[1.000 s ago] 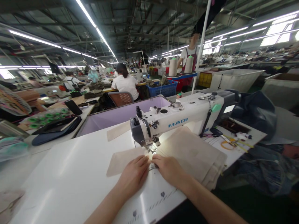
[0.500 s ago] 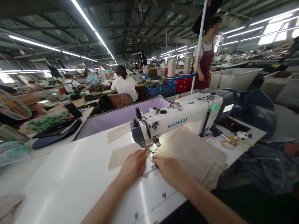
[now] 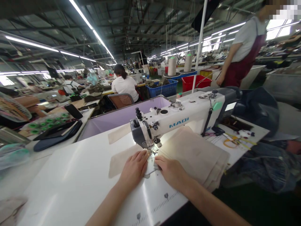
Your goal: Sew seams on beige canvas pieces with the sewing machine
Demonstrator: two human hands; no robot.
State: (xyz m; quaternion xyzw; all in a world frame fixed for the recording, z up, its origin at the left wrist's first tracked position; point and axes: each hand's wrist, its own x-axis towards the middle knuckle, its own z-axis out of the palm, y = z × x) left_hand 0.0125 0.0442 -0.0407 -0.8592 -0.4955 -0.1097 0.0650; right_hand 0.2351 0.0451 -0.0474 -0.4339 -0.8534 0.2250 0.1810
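Observation:
A white sewing machine (image 3: pixel 181 117) stands over the table, its needle area (image 3: pixel 154 152) lit by a lamp. My left hand (image 3: pixel 135 164) lies with stretched fingers on a beige fabric piece (image 3: pixel 117 160), its fingertips just left of the presser foot. Close to the foot on the right, my right hand (image 3: pixel 170 169) has its fingers bent and pressed together at the fabric's edge; the pinched part is mostly hidden. Under the machine arm, to the right, lies a stack of beige fabric panels (image 3: pixel 195 153). Another beige strip (image 3: pixel 118 135) rests behind the left piece.
Yellow-handled scissors (image 3: pixel 231 142) and small tools lie right of the machine. A lilac-lined bin (image 3: pixel 105 122) adjoins the table's far edge. Thread cones (image 3: pixel 172 66) stand behind. A seated person (image 3: pixel 124 84) is ahead; a person in a dark red apron (image 3: pixel 246 59) is at right.
The left fabric piece has slid slightly towards me, and both hands have shifted only a little. The person in the apron has moved right, uncovering a red basket.

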